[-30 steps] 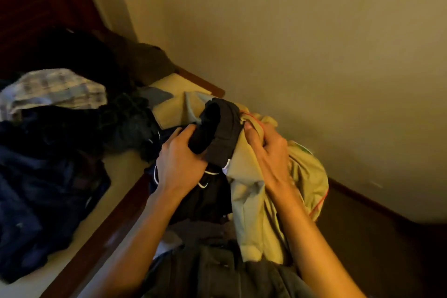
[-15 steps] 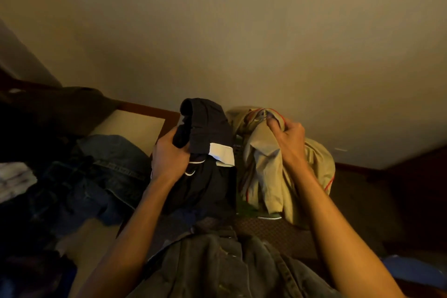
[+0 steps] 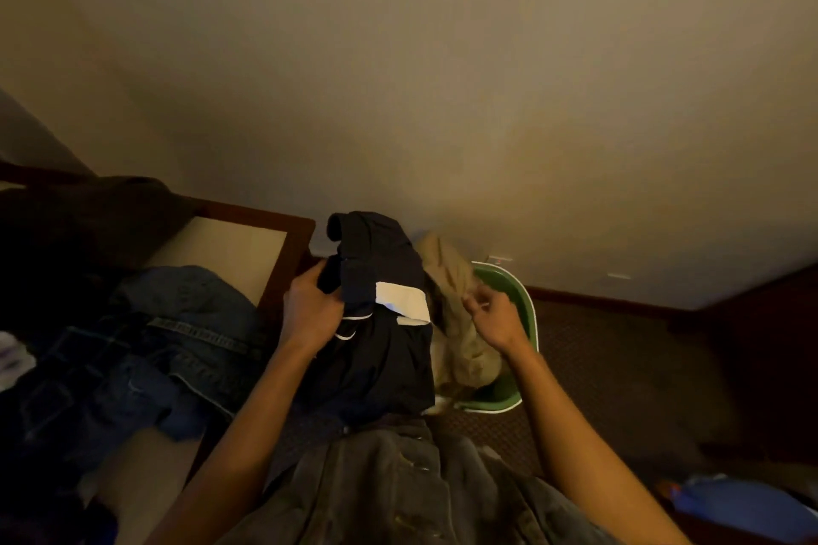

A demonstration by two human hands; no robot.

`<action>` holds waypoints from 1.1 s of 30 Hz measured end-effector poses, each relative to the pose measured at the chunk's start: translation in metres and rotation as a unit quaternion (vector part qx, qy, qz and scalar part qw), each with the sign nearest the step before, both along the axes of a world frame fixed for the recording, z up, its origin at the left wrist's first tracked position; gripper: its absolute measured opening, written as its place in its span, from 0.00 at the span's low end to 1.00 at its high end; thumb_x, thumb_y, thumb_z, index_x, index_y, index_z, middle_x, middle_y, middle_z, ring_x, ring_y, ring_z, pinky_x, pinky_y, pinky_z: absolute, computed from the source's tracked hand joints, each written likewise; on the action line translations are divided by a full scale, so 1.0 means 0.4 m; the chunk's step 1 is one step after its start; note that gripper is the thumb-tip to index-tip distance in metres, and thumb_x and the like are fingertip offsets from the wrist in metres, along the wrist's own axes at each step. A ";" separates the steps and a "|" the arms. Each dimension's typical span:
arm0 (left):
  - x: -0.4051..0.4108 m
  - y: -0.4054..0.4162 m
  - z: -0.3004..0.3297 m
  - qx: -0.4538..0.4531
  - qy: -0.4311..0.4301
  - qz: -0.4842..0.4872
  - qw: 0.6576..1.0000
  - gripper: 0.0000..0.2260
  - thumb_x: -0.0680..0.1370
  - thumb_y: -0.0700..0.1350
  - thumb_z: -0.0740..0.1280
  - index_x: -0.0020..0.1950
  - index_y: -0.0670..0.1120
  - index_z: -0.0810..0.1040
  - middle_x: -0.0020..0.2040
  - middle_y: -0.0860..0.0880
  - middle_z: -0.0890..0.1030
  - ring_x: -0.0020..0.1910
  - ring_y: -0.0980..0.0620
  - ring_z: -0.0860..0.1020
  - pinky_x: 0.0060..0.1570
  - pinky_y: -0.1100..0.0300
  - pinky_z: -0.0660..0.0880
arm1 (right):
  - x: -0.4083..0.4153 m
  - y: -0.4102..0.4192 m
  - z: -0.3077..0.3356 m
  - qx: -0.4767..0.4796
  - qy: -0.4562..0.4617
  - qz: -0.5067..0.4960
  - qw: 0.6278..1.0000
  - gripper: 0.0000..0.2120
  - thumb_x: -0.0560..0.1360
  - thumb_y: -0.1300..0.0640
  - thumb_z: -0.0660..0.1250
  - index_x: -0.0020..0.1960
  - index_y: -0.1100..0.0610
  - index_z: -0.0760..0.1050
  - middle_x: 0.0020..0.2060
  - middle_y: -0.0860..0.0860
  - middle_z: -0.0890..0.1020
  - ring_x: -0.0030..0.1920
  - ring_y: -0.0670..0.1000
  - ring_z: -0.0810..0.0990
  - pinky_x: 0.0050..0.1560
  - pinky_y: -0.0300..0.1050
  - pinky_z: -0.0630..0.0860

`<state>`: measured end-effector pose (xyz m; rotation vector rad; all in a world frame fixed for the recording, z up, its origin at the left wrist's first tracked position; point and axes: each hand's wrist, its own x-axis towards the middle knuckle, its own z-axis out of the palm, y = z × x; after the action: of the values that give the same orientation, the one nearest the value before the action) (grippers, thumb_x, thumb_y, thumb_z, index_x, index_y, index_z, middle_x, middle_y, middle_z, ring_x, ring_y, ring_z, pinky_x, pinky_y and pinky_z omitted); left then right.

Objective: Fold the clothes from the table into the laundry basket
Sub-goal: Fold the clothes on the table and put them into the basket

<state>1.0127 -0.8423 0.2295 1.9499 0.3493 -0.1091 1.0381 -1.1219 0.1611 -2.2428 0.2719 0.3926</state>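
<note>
My left hand [image 3: 312, 310] grips a dark navy garment [image 3: 380, 323] with a white patch, held up beside the table corner. A beige garment [image 3: 456, 314] lies blurred in the green laundry basket [image 3: 526, 310] on the floor by the wall. Just above that garment and the basket hovers my right hand [image 3: 493, 316], its fingers loosely curled and holding nothing. Denim clothes [image 3: 177, 341] are heaped on the table [image 3: 230, 252] at the left.
More dark clothes [image 3: 79, 217] are piled at the table's far left by the wall. A brown carpeted floor [image 3: 619, 367] spreads to the right. A blue object [image 3: 743, 500] lies at the bottom right. A grey garment [image 3: 398, 487] hangs on my body below.
My right hand has let go of the beige garment, which has dropped into the green basket. The view has swung right and the left hand has kept the dark garment.
</note>
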 end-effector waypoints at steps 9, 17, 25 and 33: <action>0.102 -0.206 0.006 0.025 0.037 -0.028 0.999 0.23 0.74 0.70 0.62 0.61 0.56 0.76 0.58 0.53 0.79 0.58 0.48 0.78 0.61 0.49 0.74 | -0.056 -0.154 -0.005 0.050 -0.015 -0.126 0.991 0.09 0.80 0.58 0.65 0.47 0.63 0.80 0.41 0.55 0.82 0.43 0.53 0.79 0.44 0.43 0.70; 0.067 -0.274 -0.046 -0.048 0.141 -0.062 0.987 0.31 0.78 0.71 0.52 0.73 0.54 0.69 0.69 0.52 0.72 0.68 0.46 0.71 0.66 0.46 0.68 | -0.087 -0.184 -0.023 0.083 -0.008 -0.129 0.988 0.06 0.80 0.60 0.64 0.49 0.61 0.80 0.43 0.55 0.83 0.45 0.52 0.79 0.43 0.42 0.72; -0.191 -0.184 -0.162 -0.040 0.218 -0.006 0.975 0.23 0.82 0.64 0.52 0.65 0.52 0.77 0.61 0.49 0.77 0.62 0.45 0.76 0.62 0.48 0.71 | -0.142 -0.102 -0.132 0.085 0.074 -0.031 0.993 0.09 0.79 0.60 0.63 0.41 0.53 0.77 0.38 0.53 0.82 0.46 0.57 0.82 0.53 0.57 0.77; -0.417 -0.048 -0.177 -0.046 0.194 0.125 0.972 0.22 0.82 0.62 0.55 0.63 0.47 0.77 0.57 0.49 0.78 0.56 0.48 0.79 0.59 0.45 0.75 | -0.198 0.126 -0.110 0.102 0.104 0.130 0.981 0.08 0.80 0.60 0.64 0.43 0.54 0.77 0.41 0.51 0.82 0.48 0.53 0.81 0.52 0.48 0.74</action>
<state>0.8460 -0.8614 0.1589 1.7702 0.8297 -0.3386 0.9590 -1.0714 0.1173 -2.0405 0.0423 0.7618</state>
